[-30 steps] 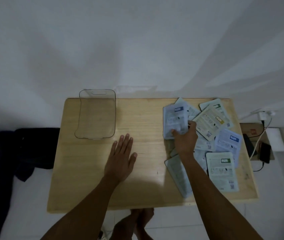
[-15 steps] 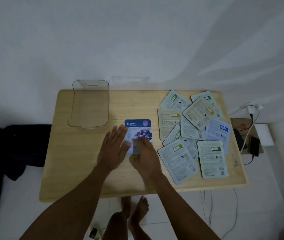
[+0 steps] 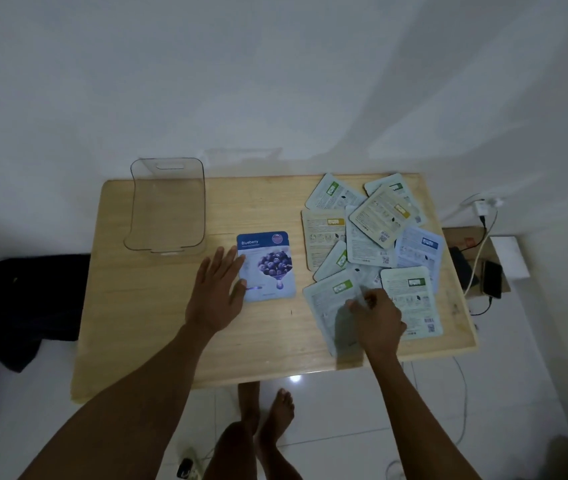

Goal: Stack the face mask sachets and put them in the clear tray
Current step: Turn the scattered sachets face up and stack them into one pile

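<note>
A blue blueberry sachet (image 3: 270, 268) lies face up in the middle of the wooden table (image 3: 158, 317). My left hand (image 3: 216, 292) rests flat with fingers spread, its fingertips on that sachet's left edge. Several pale sachets (image 3: 369, 233) lie face down in an overlapping spread on the right half. My right hand (image 3: 376, 320) pinches the edge of the nearest green-labelled sachet (image 3: 327, 303) at the front of the spread. The clear tray (image 3: 168, 209) stands empty at the table's back left.
A white wall rises right behind the table. To the right sit a low box with a phone (image 3: 492, 278), a plug and white cables (image 3: 480, 237). Dark cloth (image 3: 26, 306) lies on the floor at left. My bare feet (image 3: 265, 420) show under the front edge.
My right hand carried the blueberry sachet from the pile to the table's middle, laid it face up, then went back to the pile. My left hand slid onto the sachet's edge.
</note>
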